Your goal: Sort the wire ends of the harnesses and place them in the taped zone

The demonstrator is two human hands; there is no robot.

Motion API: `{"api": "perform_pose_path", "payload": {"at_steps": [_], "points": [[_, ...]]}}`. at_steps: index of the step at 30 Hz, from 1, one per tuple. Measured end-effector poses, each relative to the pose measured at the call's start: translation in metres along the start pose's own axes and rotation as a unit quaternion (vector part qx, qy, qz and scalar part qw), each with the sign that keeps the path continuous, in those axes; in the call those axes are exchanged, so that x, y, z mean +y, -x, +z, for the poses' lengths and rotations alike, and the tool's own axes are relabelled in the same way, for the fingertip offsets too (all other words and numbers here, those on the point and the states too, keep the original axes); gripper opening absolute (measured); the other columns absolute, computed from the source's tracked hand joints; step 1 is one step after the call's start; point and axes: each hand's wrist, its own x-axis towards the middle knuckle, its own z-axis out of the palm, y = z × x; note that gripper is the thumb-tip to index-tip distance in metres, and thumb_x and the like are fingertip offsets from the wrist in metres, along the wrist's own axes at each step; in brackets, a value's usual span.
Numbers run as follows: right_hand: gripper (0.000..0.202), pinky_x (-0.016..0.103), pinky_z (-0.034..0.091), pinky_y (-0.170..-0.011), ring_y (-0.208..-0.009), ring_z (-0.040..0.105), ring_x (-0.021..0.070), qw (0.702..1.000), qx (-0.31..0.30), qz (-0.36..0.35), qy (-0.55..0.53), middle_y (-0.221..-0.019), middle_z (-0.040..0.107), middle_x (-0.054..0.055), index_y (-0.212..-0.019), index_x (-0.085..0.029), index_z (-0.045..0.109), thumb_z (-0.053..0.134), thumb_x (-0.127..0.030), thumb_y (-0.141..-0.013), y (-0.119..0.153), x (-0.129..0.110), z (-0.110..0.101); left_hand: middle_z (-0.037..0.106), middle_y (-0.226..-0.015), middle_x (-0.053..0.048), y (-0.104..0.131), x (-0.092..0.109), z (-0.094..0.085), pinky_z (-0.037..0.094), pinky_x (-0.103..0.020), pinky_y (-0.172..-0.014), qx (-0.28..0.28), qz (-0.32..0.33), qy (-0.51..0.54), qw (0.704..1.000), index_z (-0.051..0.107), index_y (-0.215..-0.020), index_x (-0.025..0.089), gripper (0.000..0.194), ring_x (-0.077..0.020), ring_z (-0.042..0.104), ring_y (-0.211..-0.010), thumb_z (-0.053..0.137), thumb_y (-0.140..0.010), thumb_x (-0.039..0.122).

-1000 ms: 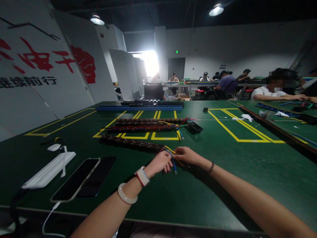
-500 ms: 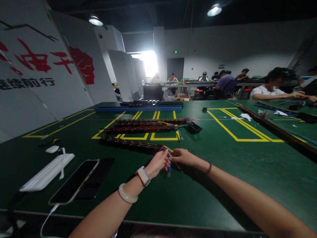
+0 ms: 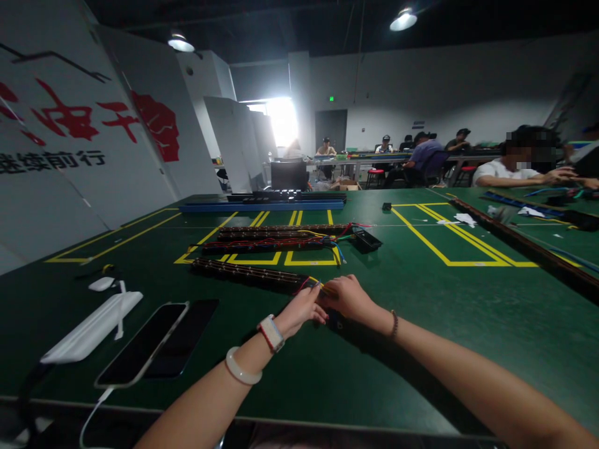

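A green table (image 3: pixel 421 324) is carrying three dark strips; two at twelve o'clock are lying wired, while the nearest strip (image 3: pixel 248 272) is being worked: left hand (image 3: pixel 302 310) and right hand (image 3: pixel 349 297) are pinching its loose coloured wires (image 3: pixel 314 284), just ahead

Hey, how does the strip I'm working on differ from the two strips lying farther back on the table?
The near strip lies alone, just short of the yellow tape boxes; the two far strips lie side by side across the yellow lines. The near strip's wire ends sit under the left hand and right hand; the far strips' wires trail loose, untouched. All are long, dark and wired at their right ends.
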Motion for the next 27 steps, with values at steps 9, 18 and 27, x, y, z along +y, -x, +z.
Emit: {"api": "perform_pose_path", "payload": {"at_steps": [9,18,27], "points": [[0.021,0.038,0.033,-0.079,-0.084,0.048,0.023,0.929,0.058,-0.169,0.323,-0.089,0.059,0.013,-0.099,-0.009,0.065,0.049,-0.013,-0.086,0.014,-0.02,0.013,0.056,-0.068,-0.003,-0.013,-0.015,-0.002,0.038,-0.019,-0.048,-0.014,0.047,0.079,0.996,0.051,-0.078,0.01,0.024,-0.0072,0.051,-0.053,0.051,-0.089,0.031],[0.028,0.034,0.036,-0.074,-0.081,0.054,0.0208,0.971,0.028,-0.086,0.221,-0.087,0.061,0.01,-0.089,-0.016,0.067,0.043,-0.031,-0.092,0.015,-0.024,-0.027,0.052,-0.054,-0.002,-0.008,-0.009,-0.003,0.026,-0.018,-0.039,-0.023,0.02,-0.006,1.0,0.051,-0.073,0.011,0.031,-0.0069,0.046,-0.043,0.041,-0.093,0.032],[0.036,0.024,0.031,-0.05,-0.057,0.056,0.0158,0.978,-0.173,0.016,0.114,-0.068,0.064,0.008,-0.076,-0.018,0.07,0.045,-0.04,-0.09,0.012,-0.006,-0.043,0.051,-0.061,0.0,0.0,0.0,0.0,0.025,-0.016,-0.041,-0.014,-0.02,0.017,1.0,0.051,-0.089,0.01,0.028,-0.0073,0.055,-0.05,0.041,-0.094,0.036]]}}
